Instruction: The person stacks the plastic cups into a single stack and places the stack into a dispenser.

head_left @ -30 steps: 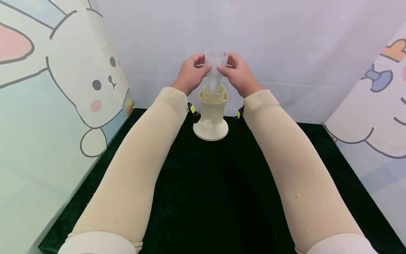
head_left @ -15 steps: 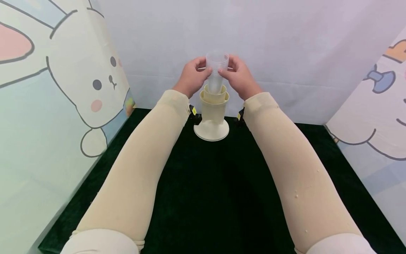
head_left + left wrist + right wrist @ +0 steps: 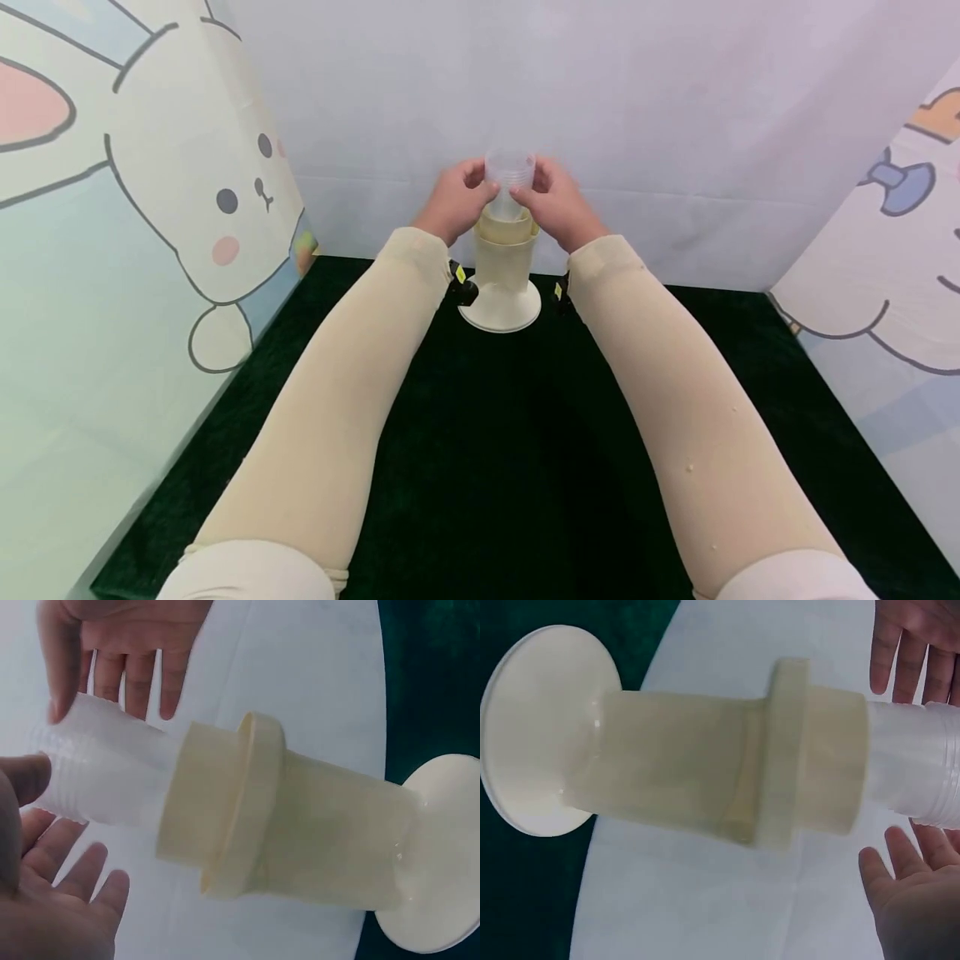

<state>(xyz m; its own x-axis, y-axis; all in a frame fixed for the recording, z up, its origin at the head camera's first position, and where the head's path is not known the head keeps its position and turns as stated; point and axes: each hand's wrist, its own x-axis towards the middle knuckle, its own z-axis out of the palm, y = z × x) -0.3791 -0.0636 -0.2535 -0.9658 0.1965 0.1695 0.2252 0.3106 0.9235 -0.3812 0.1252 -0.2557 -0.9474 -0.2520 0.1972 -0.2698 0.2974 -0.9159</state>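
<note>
A stack of clear plastic cups point(image 3: 510, 172) stands upright, its lower end inside the inner ring of a cream cup holder point(image 3: 504, 265). My left hand point(image 3: 455, 200) pinches the stack from the left between thumb and fingers. From the right side, my right hand point(image 3: 558, 204) holds it the same way. In the left wrist view the ribbed rims of the cups point(image 3: 71, 761) lie between both thumbs, and the narrow end enters the collar point(image 3: 199, 795). The right wrist view shows the holder's round base point(image 3: 547, 731) and the cups point(image 3: 907, 754) entering its top.
The holder stands on a dark green cloth-covered table point(image 3: 480, 467), near its back edge. A pale curtain point(image 3: 675, 125) hangs close behind. Printed cartoon panels point(image 3: 187, 208) flank the table on both sides. A small black camera point(image 3: 462, 287) sits at the left wrist.
Both hands have lowered the stack of cups, and it sits deeper in the holder's ring than before. The holder has stayed in place.
</note>
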